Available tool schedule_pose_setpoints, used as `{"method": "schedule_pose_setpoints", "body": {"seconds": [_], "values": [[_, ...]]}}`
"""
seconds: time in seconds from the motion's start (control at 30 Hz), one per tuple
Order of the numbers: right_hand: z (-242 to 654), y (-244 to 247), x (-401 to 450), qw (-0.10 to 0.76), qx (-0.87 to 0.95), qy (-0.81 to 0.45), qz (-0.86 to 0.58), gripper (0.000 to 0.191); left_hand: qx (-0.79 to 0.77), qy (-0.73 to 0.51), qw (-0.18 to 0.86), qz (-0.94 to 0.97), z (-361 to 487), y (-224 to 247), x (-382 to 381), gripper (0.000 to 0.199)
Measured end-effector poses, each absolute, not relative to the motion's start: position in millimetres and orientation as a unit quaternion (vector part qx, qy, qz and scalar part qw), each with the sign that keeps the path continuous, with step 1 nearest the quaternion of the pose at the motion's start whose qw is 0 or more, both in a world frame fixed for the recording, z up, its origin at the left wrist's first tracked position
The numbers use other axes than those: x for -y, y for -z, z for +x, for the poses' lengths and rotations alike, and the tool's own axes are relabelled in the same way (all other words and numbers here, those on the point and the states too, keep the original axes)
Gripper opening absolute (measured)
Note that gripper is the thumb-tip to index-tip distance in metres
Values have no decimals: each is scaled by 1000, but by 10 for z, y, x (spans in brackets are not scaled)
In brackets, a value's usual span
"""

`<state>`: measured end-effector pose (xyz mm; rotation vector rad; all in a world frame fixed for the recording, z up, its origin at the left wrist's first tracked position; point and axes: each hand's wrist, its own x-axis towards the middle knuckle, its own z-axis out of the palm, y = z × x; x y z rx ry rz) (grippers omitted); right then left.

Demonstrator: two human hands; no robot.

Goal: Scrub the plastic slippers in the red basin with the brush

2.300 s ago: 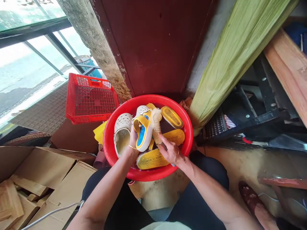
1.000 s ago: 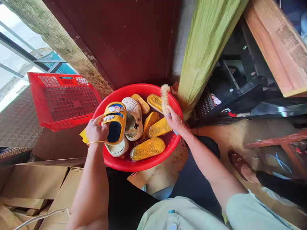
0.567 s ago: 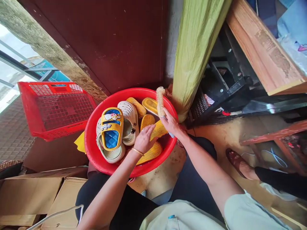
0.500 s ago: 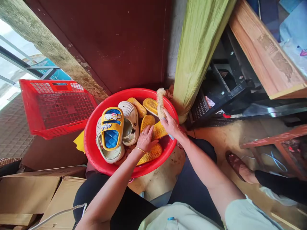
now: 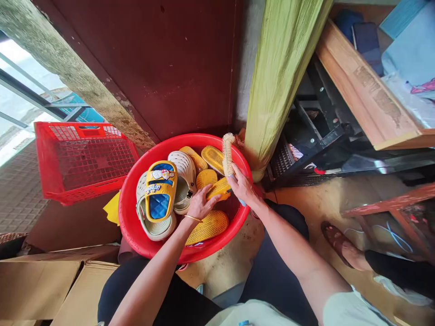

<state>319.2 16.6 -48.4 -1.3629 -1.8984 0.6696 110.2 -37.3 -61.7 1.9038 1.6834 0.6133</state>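
My left hand (image 5: 201, 203), with a gold bangle on the wrist, grips a yellow slipper (image 5: 220, 186) between thumb and fingers inside the red basin (image 5: 130, 226). My right hand (image 5: 246, 188) is closed around the blue handle of a scrub brush (image 5: 227, 151), its pale bristles upright by the basin's right side. Below my left hand, another yellow slipper (image 5: 209, 226) lies sole up. A yellow-and-blue slide sandal (image 5: 160, 206) rests on a pale clog (image 5: 144, 206) to the left. A second clog (image 5: 182, 170) and several yellow slippers (image 5: 213, 158) sit behind.
A red plastic crate (image 5: 86, 158) stands left of the basin, above cardboard boxes (image 5: 37, 287). Green cloth (image 5: 278, 86) hangs behind on the right. A wooden drawer (image 5: 370, 86) juts in at upper right. Another person's foot (image 5: 340, 242) is on the floor at right.
My left hand has gone from lying over the yellow slipper to pinching it by its edge, and the slipper is tipped more on its side. The brush stays in my right hand.
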Motion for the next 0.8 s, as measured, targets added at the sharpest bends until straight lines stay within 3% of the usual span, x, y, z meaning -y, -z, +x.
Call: {"method": "schedule_pose_setpoints", "body": {"seconds": [0.2, 0.33, 0.43, 0.6, 0.8], "values": [[3202, 404, -151, 351, 734, -230, -535, 62, -681, -316, 361, 554, 926, 295, 448, 63], [3078, 388, 3, 246, 797, -226, -504, 61, -657, -431, 481, 388, 834, 216, 469, 63], [2923, 389, 204, 157, 849, -223, -452, 58, -624, -469, 548, 300, 808, 235, 458, 52], [2888, 300, 122, 75, 850, -207, -478, 56, -604, -490, 572, 259, 814, 305, 466, 41], [2898, 272, -110, 83, 796, -216, -559, 58, -606, -485, 586, 231, 828, 319, 482, 39]]}}
